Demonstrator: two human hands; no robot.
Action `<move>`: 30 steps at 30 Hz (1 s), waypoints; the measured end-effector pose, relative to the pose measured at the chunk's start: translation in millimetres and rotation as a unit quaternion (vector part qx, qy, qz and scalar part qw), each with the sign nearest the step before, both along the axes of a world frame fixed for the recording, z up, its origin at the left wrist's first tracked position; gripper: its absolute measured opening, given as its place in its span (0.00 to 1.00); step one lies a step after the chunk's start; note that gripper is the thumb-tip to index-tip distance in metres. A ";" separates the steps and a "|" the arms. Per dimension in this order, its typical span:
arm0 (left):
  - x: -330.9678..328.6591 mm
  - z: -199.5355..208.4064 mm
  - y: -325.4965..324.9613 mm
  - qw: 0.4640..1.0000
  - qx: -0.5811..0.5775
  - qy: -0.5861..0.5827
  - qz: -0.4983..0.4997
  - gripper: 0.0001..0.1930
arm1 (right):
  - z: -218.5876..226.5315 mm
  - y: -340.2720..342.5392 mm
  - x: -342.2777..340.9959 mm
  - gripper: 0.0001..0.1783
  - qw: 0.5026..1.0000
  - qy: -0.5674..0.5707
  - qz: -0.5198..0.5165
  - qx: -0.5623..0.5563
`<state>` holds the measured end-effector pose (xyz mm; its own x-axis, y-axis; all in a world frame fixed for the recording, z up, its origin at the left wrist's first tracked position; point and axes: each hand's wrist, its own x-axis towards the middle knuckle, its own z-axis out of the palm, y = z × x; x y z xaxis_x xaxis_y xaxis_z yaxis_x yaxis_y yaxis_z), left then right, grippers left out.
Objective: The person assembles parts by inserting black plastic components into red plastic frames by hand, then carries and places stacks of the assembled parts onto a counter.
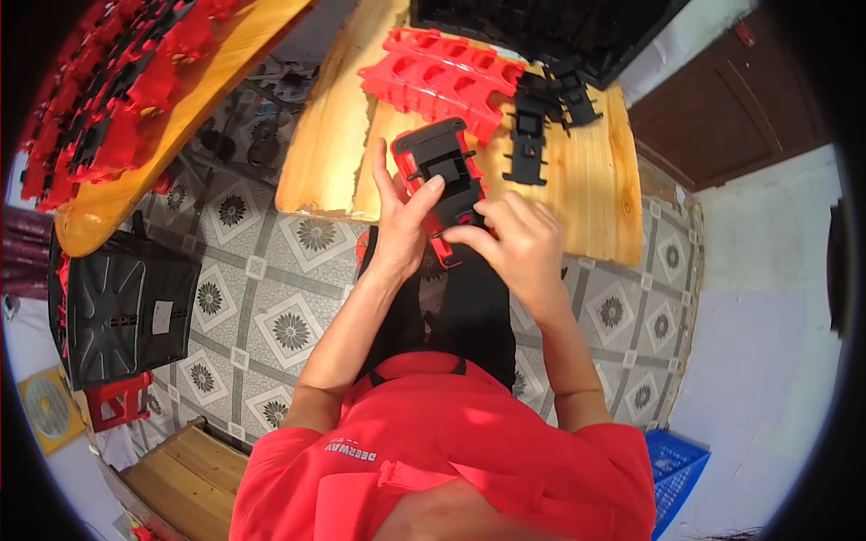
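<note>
red-black part (pixel 457 176) by wooden table (pixel 586 171), floral tile floor (pixel 293 329) below

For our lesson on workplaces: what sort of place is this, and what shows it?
Probably a small assembly workshop: the left hand holds a red-and-black piece, a wooden table bears red parts and black parts, and red and black pieces crowd the upper left.
</note>
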<state>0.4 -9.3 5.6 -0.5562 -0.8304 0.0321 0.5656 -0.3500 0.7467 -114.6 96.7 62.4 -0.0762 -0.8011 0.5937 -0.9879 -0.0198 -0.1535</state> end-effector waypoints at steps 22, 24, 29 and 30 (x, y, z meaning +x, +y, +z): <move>92.2 57.3 -96.3 0.944 -0.228 -0.056 0.234 0.48 | 107.8 -325.4 -49.8 0.20 0.723 -0.650 0.226 -0.067; 112.0 31.8 -78.3 0.955 -0.185 -0.050 0.227 0.47 | 120.1 -396.3 -70.3 0.22 0.733 -0.648 0.204 -0.042; 161.0 -34.8 -17.9 0.972 -0.108 -0.126 0.166 0.34 | 121.1 -545.2 -68.8 0.23 0.723 -0.668 0.176 0.016; 167.6 -35.9 -10.2 0.975 -0.084 -0.143 0.147 0.32 | 121.8 -564.7 -64.3 0.23 0.723 -0.668 0.176 0.019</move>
